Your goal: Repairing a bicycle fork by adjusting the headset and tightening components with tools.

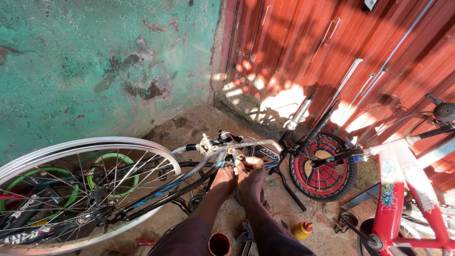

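A bicycle frame lies upside down before me, its silver rear stays (246, 146) running across the middle of the view. A bare silver-rimmed wheel (90, 189) fills the lower left. My left hand (226, 176) and my right hand (251, 171) are pressed together just under the stays, next to the silver brake caliper (208, 142). Both hands have their fingers closed on a small part by the brake. The part itself is hidden by my fingers.
A small red children's bicycle (403, 199) stands at the right, its red-and-black disc wheel (324, 168) beside my hands. A yellow bottle (302, 230) and a dark round tin (219, 244) sit on the dirt floor. A green wall (95, 61) and red metal sheeting (341, 42) close the corner.
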